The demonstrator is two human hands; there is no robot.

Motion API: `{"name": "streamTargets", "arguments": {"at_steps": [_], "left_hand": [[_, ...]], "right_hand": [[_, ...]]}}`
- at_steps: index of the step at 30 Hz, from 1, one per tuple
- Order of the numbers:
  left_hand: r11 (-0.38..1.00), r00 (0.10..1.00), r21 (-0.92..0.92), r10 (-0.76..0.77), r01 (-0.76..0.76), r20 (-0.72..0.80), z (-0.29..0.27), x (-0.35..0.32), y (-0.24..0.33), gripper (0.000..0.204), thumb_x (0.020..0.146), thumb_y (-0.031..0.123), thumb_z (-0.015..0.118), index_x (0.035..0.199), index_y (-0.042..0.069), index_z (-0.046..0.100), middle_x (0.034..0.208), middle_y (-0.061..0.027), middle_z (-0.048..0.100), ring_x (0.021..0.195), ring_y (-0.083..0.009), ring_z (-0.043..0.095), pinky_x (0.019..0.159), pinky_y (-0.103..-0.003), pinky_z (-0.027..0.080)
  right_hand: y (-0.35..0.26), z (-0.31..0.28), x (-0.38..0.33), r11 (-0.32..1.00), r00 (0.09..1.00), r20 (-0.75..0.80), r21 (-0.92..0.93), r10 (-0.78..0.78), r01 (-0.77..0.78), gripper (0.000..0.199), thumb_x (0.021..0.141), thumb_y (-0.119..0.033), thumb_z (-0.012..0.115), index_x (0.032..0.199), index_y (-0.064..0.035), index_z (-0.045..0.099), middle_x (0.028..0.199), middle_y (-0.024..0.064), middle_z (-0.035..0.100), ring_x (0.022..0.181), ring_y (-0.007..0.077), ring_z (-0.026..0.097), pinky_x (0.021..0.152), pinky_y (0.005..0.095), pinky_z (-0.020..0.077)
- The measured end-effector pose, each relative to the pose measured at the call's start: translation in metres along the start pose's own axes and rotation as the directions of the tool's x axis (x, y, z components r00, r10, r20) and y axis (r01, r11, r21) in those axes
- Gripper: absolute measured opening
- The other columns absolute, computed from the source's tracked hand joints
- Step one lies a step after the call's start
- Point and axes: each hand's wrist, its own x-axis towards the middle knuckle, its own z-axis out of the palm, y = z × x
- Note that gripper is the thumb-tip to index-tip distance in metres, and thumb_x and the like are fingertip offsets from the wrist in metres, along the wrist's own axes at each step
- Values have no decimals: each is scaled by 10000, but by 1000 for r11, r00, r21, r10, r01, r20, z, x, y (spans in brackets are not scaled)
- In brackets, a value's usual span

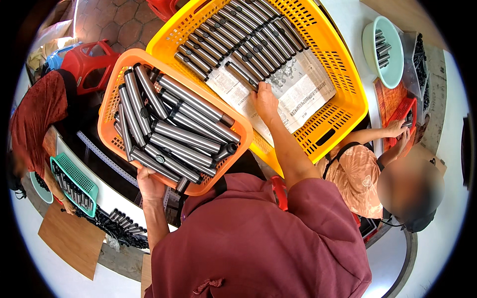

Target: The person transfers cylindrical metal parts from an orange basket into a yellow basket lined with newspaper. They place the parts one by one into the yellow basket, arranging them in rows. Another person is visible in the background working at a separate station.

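Note:
My left hand [150,183] is closed on the near rim of an orange plastic basket [110,116], its thumb against the outside wall. Silver tubes [181,135] with black ends, which look like flashlight bodies, lie jumbled in that basket; some carry a small round black button. Inside the larger yellow crate [350,102], my right hand [266,102] pinches the near end of one silver tube [240,73] lying at the front of neat rows. Printed newspaper [308,92] lines the crate beneath them. My right fingertips are partly hidden.
On the right, a person in an orange flowered top [355,171] works at a red tray [405,124], near a pale green bowl [382,52] of parts. At left, another person in dark red [39,111] reaches beside a green basket [77,184]. A red stool [97,64] stands behind.

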Motion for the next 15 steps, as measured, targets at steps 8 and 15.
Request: {"name": "streamTargets", "arguments": {"at_steps": [8, 15], "left_hand": [[1000, 1000, -1, -2, 2, -6, 1, -1, -1, 397, 634, -21, 455, 1003, -37, 602, 917, -72, 654, 855, -215, 639, 806, -327, 522], [1000, 999, 13, 12, -12, -30, -2, 0, -4, 399, 642, -24, 455, 1011, -37, 606, 938, -70, 657, 862, -214, 637, 826, -326, 511]], "right_hand": [[28, 6, 15, 940, 966, 194, -263, -170, 218, 185, 846, -161, 552, 985, -58, 486, 876, 141, 656, 736, 337, 665, 601, 442, 532], [25, -60, 63, 679, 752, 379, -331, -540, 655, 138, 865, -119, 545, 984, -83, 487, 827, 94, 633, 665, 256, 685, 501, 357, 538]]}}
